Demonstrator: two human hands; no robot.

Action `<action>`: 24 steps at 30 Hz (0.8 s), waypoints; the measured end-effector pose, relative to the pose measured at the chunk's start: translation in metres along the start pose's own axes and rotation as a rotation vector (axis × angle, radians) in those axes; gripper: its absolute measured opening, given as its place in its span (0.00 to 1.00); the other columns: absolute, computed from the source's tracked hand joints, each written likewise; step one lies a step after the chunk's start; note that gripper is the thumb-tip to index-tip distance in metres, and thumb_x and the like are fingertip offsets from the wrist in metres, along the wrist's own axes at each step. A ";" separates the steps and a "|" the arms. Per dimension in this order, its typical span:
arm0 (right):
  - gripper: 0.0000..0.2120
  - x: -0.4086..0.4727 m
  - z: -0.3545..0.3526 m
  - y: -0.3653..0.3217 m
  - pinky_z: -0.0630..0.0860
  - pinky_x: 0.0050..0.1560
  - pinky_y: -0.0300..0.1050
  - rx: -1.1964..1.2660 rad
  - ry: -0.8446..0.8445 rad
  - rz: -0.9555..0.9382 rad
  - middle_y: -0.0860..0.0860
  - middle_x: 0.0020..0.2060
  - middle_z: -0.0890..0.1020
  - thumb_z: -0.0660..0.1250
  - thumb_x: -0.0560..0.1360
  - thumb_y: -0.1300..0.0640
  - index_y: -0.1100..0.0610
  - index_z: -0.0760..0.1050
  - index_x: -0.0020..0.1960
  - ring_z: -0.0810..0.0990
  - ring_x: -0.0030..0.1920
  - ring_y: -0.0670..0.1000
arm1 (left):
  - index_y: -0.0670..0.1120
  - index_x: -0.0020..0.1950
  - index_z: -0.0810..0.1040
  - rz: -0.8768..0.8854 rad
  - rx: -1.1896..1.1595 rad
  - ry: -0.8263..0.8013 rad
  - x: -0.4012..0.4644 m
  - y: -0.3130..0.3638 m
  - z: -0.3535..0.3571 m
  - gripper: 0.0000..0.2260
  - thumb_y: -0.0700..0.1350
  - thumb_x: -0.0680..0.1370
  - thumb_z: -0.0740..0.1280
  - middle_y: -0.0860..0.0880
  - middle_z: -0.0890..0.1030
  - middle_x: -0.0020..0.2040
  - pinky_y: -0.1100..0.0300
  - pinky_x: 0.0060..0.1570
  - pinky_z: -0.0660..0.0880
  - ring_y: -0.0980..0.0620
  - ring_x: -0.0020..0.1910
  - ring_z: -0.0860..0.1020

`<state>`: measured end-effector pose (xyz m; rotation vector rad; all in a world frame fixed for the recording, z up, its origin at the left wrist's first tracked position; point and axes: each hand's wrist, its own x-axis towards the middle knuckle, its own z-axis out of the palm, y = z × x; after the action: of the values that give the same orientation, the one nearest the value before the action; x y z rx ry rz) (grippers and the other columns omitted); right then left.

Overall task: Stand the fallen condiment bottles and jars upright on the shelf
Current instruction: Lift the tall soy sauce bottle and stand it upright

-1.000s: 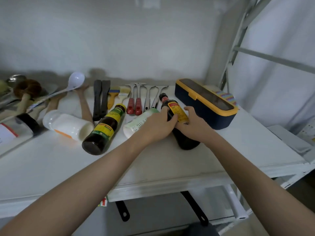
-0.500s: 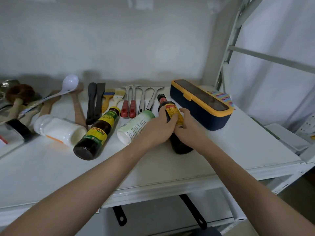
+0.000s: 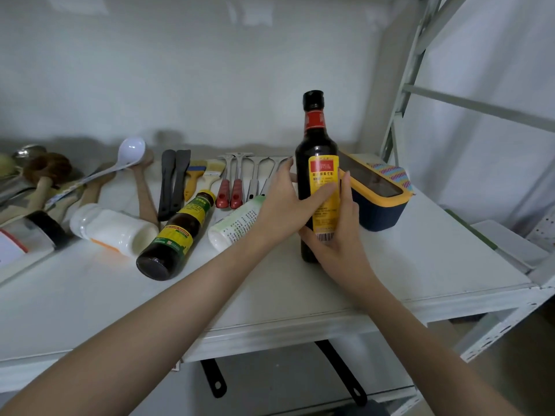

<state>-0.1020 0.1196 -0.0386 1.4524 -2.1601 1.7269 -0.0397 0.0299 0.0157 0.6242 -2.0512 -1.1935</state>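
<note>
A dark sauce bottle with a yellow label [image 3: 316,151] stands upright on the white shelf [image 3: 405,265]. My left hand [image 3: 282,205] wraps its left side, thumb across the label. My right hand [image 3: 339,235] holds its lower right side. To the left lie a white bottle with green print [image 3: 237,220], a dark bottle with a green-and-yellow label [image 3: 177,232], a white jar [image 3: 111,228] and a clear jar with a black lid [image 3: 30,235], all on their sides.
A navy box with a yellow rim [image 3: 378,202] sits just right of the upright bottle. Spatulas, brushes, peelers and a white ladle [image 3: 126,154] lie along the back wall. The shelf frame post [image 3: 402,94] rises at right.
The dark yellow-labelled bottle went from lying tilted on the shelf to standing upright, raised by both hands. The camera view shifted slightly.
</note>
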 end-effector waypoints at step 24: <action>0.42 0.010 0.003 0.015 0.74 0.59 0.33 0.175 -0.117 0.103 0.47 0.63 0.70 0.75 0.66 0.63 0.49 0.52 0.70 0.72 0.64 0.44 | 0.50 0.75 0.54 0.176 0.011 -0.256 0.002 -0.009 -0.019 0.39 0.44 0.71 0.73 0.52 0.68 0.70 0.67 0.55 0.75 0.60 0.61 0.72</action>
<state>-0.1160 0.1101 -0.0457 1.5438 -2.2266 1.9582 -0.0258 0.0132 0.0149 0.2991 -2.2726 -1.2093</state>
